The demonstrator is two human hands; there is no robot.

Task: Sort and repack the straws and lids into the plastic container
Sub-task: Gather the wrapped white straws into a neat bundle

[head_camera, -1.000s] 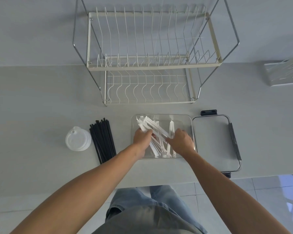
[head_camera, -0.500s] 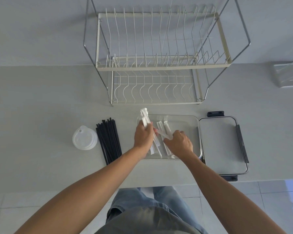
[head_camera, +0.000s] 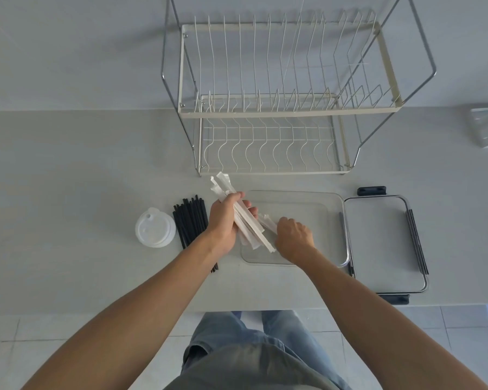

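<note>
Head view. A bundle of white paper-wrapped straws (head_camera: 244,218) was gripped in the left hand (head_camera: 223,220), fingers curled round its middle, the bundle slanted over the left edge of the clear rectangular plastic container (head_camera: 333,220); its upper ends were seen beyond the container's far-left corner. The right hand (head_camera: 293,239) was held inside the container, fingers bent round the near end of one more wrapped straw (head_camera: 266,222) beside the bundle. A loose row of black straws (head_camera: 190,220) was noted on the pale grey counter (head_camera: 68,178), just left of the left hand, its near ends hidden under the forearm. A stack of translucent white round lids (head_camera: 155,228) was seen touching the row's left side. The container's flat lid with dark clips (head_camera: 378,243) lay just right of it. A cream wire dish rack (head_camera: 279,108) stood behind.
</note>
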